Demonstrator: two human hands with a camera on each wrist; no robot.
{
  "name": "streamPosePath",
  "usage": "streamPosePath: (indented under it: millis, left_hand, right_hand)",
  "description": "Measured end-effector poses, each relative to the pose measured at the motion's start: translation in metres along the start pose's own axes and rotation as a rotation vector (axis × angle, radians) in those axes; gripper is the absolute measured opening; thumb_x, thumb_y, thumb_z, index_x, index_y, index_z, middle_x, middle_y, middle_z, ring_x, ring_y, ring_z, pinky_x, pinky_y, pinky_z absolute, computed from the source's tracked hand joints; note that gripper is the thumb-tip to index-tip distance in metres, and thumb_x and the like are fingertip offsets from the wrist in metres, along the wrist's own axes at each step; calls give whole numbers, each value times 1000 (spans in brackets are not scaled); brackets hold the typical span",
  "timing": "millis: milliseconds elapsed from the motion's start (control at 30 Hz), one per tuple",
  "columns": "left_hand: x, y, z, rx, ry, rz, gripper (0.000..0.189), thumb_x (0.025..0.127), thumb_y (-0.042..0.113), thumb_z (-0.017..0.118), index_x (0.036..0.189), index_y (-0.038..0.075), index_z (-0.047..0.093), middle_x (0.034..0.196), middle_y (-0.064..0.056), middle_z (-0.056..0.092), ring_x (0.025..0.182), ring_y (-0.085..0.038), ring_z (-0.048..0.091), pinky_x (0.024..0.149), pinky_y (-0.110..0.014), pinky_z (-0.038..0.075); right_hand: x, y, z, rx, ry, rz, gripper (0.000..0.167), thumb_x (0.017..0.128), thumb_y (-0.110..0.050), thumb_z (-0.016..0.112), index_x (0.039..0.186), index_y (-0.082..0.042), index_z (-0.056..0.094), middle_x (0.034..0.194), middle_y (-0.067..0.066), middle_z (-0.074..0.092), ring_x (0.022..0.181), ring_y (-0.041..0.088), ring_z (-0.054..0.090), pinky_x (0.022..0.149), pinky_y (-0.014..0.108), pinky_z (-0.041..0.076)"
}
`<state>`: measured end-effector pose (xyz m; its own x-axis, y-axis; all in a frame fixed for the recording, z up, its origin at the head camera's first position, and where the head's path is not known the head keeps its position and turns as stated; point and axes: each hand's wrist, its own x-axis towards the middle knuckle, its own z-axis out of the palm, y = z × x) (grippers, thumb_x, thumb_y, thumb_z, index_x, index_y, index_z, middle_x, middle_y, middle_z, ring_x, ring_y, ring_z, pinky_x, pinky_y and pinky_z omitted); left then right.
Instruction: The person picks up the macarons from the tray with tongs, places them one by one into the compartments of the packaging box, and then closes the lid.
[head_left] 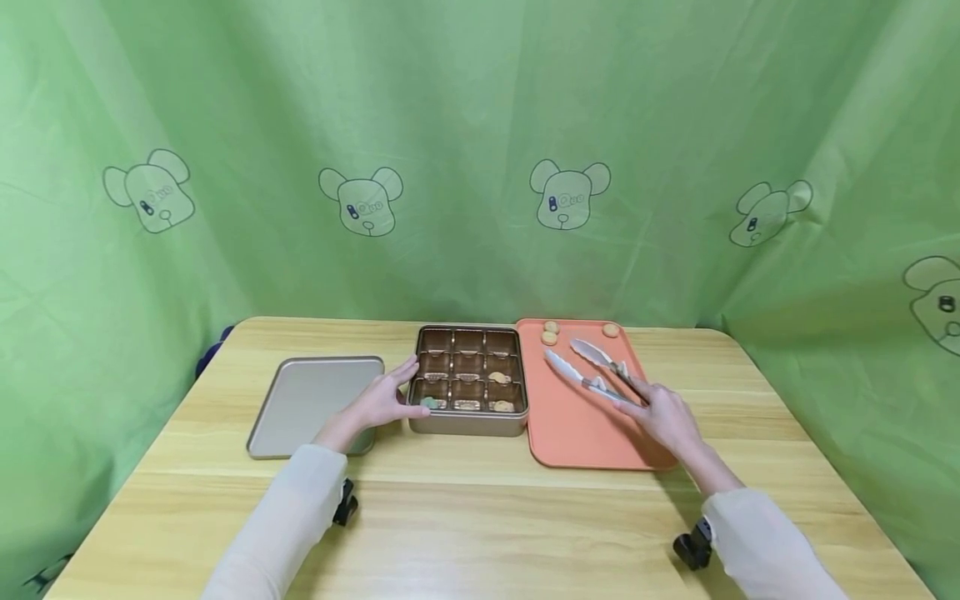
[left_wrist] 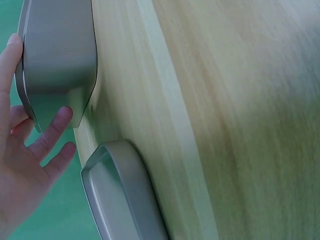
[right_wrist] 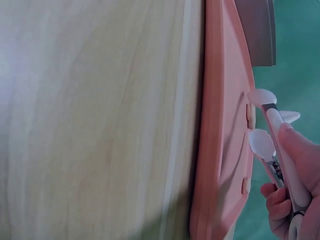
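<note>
In the head view my right hand (head_left: 667, 419) grips a pair of tongs (head_left: 600, 385), whose two tips are spread apart over the orange tray (head_left: 585, 433). Near the tray's far edge lie several round cookies (head_left: 550, 338), one of them off at the right. My left hand (head_left: 384, 395) touches the left side of a square metal tin (head_left: 468, 423), its fingers and thumb spread along the rim. A divided brown insert fills the tin. Cookies (head_left: 503, 406) sit in some compartments at the right, and a greenish piece (head_left: 431, 402) lies in the front left one.
A flat metal lid (head_left: 307, 408) with a raised rim lies left of the tin, partly under my left forearm. The wooden table (head_left: 480, 525) extends toward me. Behind it hangs a green curtain (head_left: 465, 275) with printed bear heads.
</note>
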<state>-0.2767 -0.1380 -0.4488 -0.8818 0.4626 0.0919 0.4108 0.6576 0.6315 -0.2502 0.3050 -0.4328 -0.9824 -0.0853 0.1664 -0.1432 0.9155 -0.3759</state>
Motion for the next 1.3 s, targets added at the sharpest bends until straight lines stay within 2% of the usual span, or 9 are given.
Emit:
streamPosePath:
  millis: [33, 67, 167, 300, 467, 833, 1000, 1167, 1300]
  left_hand:
    - [0, 0, 0, 4, -3, -3, 91, 74, 38, 73, 140, -5, 27, 150, -16, 16, 132, -39, 24, 108, -52, 16]
    - [1, 1, 0, 4, -8, -4, 91, 74, 38, 72, 140, -5, 26, 150, -16, 15, 133, -39, 21, 108, -54, 14]
    - [2, 2, -1, 10, -16, -6, 91, 74, 39, 72, 140, -5, 26, 150, -16, 15, 133, -39, 20, 107, -56, 14]
    - [3, 3, -1, 18, -14, -7, 91, 74, 38, 72, 140, -5, 26, 150, -17, 15, 133, -38, 21, 108, -55, 14]
    - [4, 2, 0, 19, -18, -12, 91, 75, 38, 72, 140, -4, 26, 150, -17, 14, 134, -37, 21, 109, -51, 15]
    - [4, 2, -1, 18, -11, -8, 90, 75, 38, 72, 140, -5, 26, 150, -17, 15, 134, -37, 20, 109, -54, 14]
    - [3, 2, -1, 17, -15, -14, 90, 75, 38, 72, 140, -4, 26, 150, -17, 15, 134, -38, 20, 109, -52, 16]
    - [1, 3, -2, 8, -16, -18, 91, 74, 37, 73, 140, -5, 26, 150, -18, 15, 134, -39, 19, 108, -55, 14]
    - [0, 1, -1, 11, -13, -23, 91, 74, 38, 73, 140, -5, 26, 150, -16, 15, 133, -38, 21, 108, -54, 14]
  right_hand:
    - [1, 0, 0, -2, -11, 12, 65, 83, -36, 65, 131, 2, 45, 86, 24, 58, 64, 26, 47, 52, 34, 36]
    - [1, 0, 1, -6, -17, 22, 65, 83, -36, 65, 131, 2, 45, 91, 27, 59, 66, 27, 48, 52, 36, 38]
    - [5, 0, 3, -15, -36, 37, 66, 84, -38, 63, 132, 1, 43, 100, 32, 57, 72, 31, 52, 57, 41, 41]
    - [12, -5, 6, -15, -34, 35, 65, 85, -37, 62, 134, 0, 42, 98, 34, 57, 74, 35, 53, 61, 47, 43]
    - [21, -11, 5, -14, -25, 23, 62, 86, -36, 61, 133, 0, 43, 105, 35, 56, 82, 41, 55, 64, 50, 44]
    - [29, -15, 7, -58, -33, 70, 62, 87, -39, 59, 134, -1, 43, 112, 36, 53, 83, 42, 55, 57, 46, 43]
    - [29, -14, 10, -64, -25, 61, 59, 87, -37, 59, 133, -2, 45, 108, 35, 55, 83, 43, 55, 56, 47, 43]
    - [28, -12, 13, -72, -6, 34, 56, 87, -35, 60, 132, -3, 47, 100, 33, 58, 76, 40, 56, 52, 44, 43]
    - [26, -12, 15, -70, -31, 61, 58, 87, -38, 58, 133, -4, 45, 104, 33, 57, 70, 35, 53, 48, 39, 39]
